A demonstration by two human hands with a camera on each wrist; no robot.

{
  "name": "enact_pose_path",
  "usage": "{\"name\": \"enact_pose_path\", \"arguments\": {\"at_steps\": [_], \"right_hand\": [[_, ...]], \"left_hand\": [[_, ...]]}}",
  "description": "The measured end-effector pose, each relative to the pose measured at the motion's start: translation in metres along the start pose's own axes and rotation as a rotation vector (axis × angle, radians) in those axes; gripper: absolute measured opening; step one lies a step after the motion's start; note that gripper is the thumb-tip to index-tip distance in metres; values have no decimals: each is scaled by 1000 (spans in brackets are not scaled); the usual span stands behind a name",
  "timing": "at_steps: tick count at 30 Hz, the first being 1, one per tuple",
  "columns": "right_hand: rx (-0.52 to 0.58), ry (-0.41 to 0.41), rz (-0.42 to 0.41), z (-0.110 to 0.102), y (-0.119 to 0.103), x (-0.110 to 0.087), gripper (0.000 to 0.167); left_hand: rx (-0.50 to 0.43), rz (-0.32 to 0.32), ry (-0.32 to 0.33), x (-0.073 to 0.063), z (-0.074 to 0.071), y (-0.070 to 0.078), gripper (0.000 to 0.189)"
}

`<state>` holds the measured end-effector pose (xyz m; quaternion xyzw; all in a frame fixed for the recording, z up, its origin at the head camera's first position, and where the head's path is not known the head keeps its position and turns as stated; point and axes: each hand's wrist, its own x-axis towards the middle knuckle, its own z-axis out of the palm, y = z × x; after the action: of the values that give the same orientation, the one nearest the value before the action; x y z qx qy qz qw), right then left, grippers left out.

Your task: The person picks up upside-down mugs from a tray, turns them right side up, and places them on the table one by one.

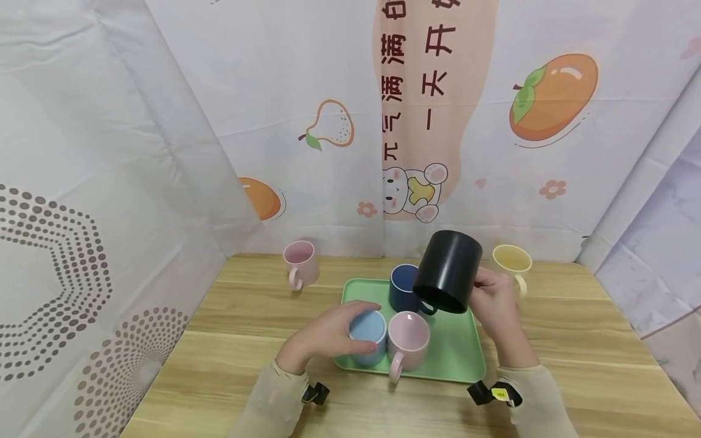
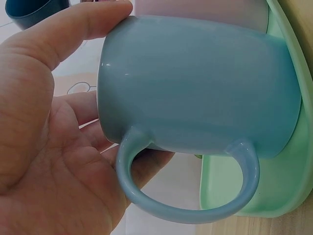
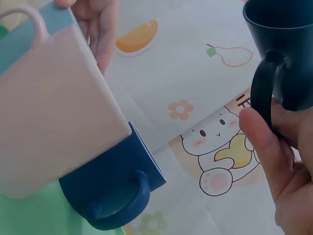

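Observation:
My left hand (image 1: pixel 339 331) grips a light blue mug (image 1: pixel 368 336) at the left end of a green tray (image 1: pixel 457 350). In the left wrist view the thumb presses the rim of this mug (image 2: pixel 200 88), fingers on its far side. Beside it in the tray stands a pink mug (image 1: pixel 408 340), handle toward the front. Behind is a navy blue mug (image 1: pixel 402 289), partly covered by the black mug (image 1: pixel 449 271). My right hand (image 1: pixel 495 298) holds that black mug above the tray, tipped mouth-down. The right wrist view shows thumb and fingers pinching its handle (image 3: pixel 264 93).
Another pink mug (image 1: pixel 302 264) stands on the wooden table (image 1: pixel 230 353) at the back left. At the back right, behind my right hand, is a yellow mug (image 1: pixel 512 260). A printed white curtain (image 1: pixel 263 73) hangs along the table's back edge.

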<state>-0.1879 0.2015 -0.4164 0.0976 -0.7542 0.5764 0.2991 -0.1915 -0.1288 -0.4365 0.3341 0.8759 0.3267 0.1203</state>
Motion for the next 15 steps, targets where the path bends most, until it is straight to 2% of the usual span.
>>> {"name": "enact_pose_path", "arguments": {"at_steps": [5,12,15], "right_hand": [[45,6,73,2,-3,0,31],[191,-105,393,4,-11,-3,19],[188,-126,449,7,-10,-4,17]], "left_hand": [[-10,-7,-3,0,-1,2,75],[15,1,8,0,0,2,74],[19,2,12,0,0,3,74]]}}
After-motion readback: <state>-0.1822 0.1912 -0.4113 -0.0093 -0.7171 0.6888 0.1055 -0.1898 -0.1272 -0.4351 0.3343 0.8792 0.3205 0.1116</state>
